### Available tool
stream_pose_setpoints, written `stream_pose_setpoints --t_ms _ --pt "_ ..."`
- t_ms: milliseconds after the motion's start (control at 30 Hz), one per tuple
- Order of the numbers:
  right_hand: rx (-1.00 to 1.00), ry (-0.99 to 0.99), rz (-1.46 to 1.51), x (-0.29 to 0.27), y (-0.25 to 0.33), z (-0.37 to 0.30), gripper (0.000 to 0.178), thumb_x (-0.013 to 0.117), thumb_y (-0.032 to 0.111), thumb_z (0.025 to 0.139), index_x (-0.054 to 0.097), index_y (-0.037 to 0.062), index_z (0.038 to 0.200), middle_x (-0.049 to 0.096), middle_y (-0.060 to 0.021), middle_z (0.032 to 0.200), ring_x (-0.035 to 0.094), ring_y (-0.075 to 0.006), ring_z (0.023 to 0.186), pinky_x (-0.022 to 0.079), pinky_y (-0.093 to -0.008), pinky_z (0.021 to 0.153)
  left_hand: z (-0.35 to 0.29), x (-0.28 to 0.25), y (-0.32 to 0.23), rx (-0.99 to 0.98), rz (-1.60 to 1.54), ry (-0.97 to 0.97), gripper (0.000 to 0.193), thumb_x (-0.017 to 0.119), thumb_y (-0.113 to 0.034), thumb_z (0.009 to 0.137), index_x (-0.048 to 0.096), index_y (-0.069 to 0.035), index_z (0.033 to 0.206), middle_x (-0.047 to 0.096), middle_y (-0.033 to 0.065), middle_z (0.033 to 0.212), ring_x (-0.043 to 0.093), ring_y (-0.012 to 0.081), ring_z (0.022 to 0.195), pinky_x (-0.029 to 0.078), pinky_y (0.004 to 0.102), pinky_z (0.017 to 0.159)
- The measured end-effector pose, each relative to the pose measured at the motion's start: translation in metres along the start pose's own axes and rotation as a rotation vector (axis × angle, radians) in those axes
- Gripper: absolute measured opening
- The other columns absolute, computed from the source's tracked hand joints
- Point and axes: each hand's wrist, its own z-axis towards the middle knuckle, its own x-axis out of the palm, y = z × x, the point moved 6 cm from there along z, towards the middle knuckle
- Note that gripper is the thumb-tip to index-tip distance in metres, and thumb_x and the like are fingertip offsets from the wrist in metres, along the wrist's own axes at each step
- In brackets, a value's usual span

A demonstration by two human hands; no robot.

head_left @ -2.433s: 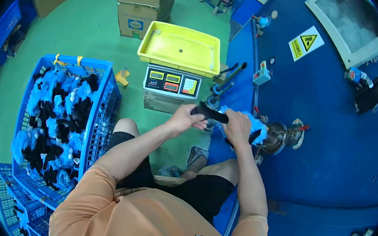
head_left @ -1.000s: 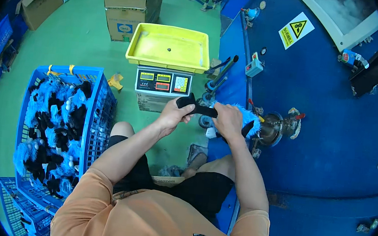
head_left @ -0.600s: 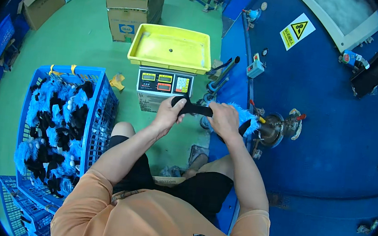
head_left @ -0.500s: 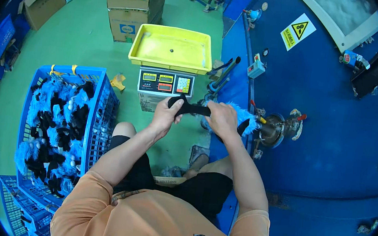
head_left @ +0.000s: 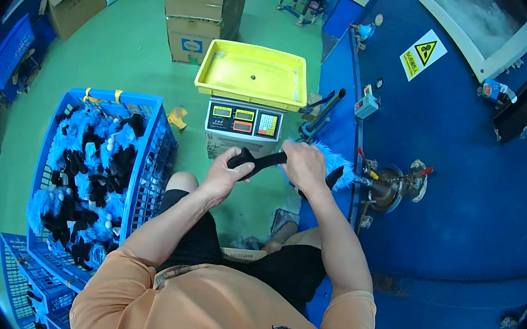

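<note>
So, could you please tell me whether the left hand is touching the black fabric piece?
Touching: the head view shows the left hand gripping one end of the black fabric piece, thumb across it.

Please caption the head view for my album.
Left hand and right hand grip black fabric near a blue basket of furry pieces.

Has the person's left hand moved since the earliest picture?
Yes, leftward: the left hand showed at the lower right of the scale then, and now shows below its left half.
</note>
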Motion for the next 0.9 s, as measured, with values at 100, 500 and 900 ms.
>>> stream_pose_setpoints --t_ms 100,500,900 --pt "-0.078 -0.068 0.067 -0.001 0.004 -0.003 0.023 0.075 0.013 0.070 0.062 0.0085 0.088 0.069 -0.0096 0.088 0.065 -0.0305 0.089 0.050 -0.0421 0.078 -0.003 -0.005 -0.004 0.069 -0.047 -0.125 0.016 0.062 -0.006 0.091 0.056 -0.002 0.105 0.058 0.0093 0.095 0.053 0.0137 0.076 0.046 0.0246 0.068" --pt "-0.128 -0.377 0.233 -0.015 0.000 -0.067 0.034 0.060 0.013 0.086 0.066 0.0077 0.118 0.064 -0.0033 0.131 0.055 -0.0279 0.128 0.038 -0.0449 0.112 -0.101 0.018 0.002 0.276 0.659 0.265 0.047 0.055 -0.013 0.095 0.049 -0.009 0.141 0.062 0.0099 0.104 0.057 0.0226 0.083 0.047 0.0347 0.079" --pt "-0.112 -0.229 0.112 -0.031 -0.041 -0.127 0.031 0.062 0.018 0.088 0.067 0.0074 0.117 0.067 -0.0049 0.125 0.060 -0.0274 0.120 0.040 -0.0447 0.109 0.037 0.047 0.024 0.324 0.480 0.078 0.050 0.061 -0.025 0.096 0.046 -0.001 0.137 0.057 0.0168 0.131 0.059 0.0268 0.113 0.047 0.0393 0.097"
